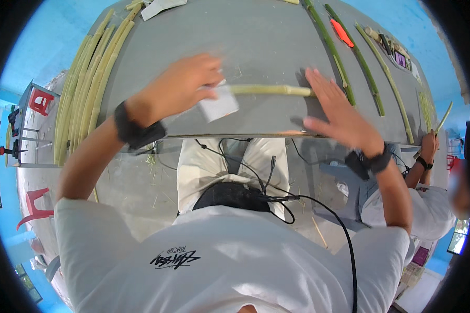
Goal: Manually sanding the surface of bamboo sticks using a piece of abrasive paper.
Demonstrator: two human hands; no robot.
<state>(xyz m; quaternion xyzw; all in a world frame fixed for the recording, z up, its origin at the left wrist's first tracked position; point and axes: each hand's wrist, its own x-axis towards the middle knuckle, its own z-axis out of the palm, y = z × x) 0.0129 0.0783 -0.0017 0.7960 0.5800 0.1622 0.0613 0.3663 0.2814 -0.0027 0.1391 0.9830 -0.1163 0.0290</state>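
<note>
Centrally, on a grey table (266, 41): one pale green stalk section (269, 90), cylindrical, smooth-skinned, long axis running from nine o'clock to three o'clock, parallel to the table's near edge.
Left hand (180, 86): at the stalk's nine o'clock end, fingers curled over it and pressing a white, flat, squarish pad (218, 104), which looks like paper or abrasive sheet, against the stem; blurred. Black strap on the wrist.
Right hand (339, 112): open, fingers spread flat, palm down at the stalk's three o'clock end, fingertips touching it.
Pale yellow-green peeled stalks (86, 88): bundle, long and straight, at nine o'clock on the table, pointing toward twelve.
Darker green stalks (368, 78): several, thin, unpeeled, at two o'clock, laid apart.
Orange tool (341, 32): small, among them.
Another person's hand (430, 143): at three o'clock, gripping a stalk.
</note>
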